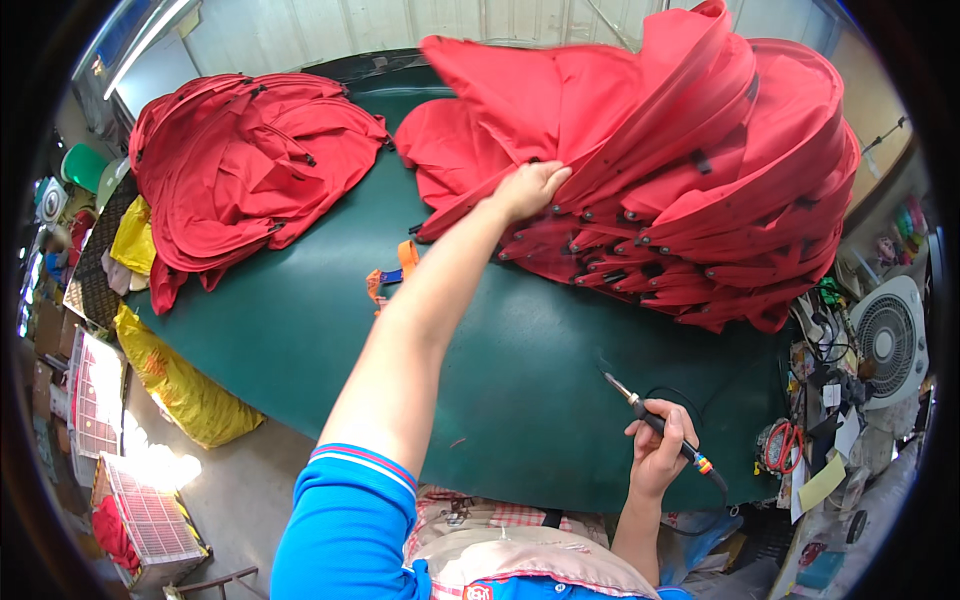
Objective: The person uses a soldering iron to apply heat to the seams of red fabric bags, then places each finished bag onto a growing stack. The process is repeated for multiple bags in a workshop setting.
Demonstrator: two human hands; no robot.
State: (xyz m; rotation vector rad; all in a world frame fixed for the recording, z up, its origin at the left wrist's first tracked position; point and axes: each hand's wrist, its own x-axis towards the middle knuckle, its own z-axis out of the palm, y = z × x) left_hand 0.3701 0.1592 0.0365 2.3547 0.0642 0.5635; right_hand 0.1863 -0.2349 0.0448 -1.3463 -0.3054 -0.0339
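Head camera, wide reach on: the left hand (533,190) clamps a red fabric piece (540,90) at the big red pile (750,210), far right on the green desk (530,390). Well apart, nearer the body, the right hand (664,448) grips a soldering iron (640,407), tip angled away leftward. Left side, a second red heap (250,170); beside the forearm (395,345), an orange strap (408,257).

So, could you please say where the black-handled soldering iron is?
In the head view, the soldering iron is lower right, in the right hand, over the dark green tabletop.
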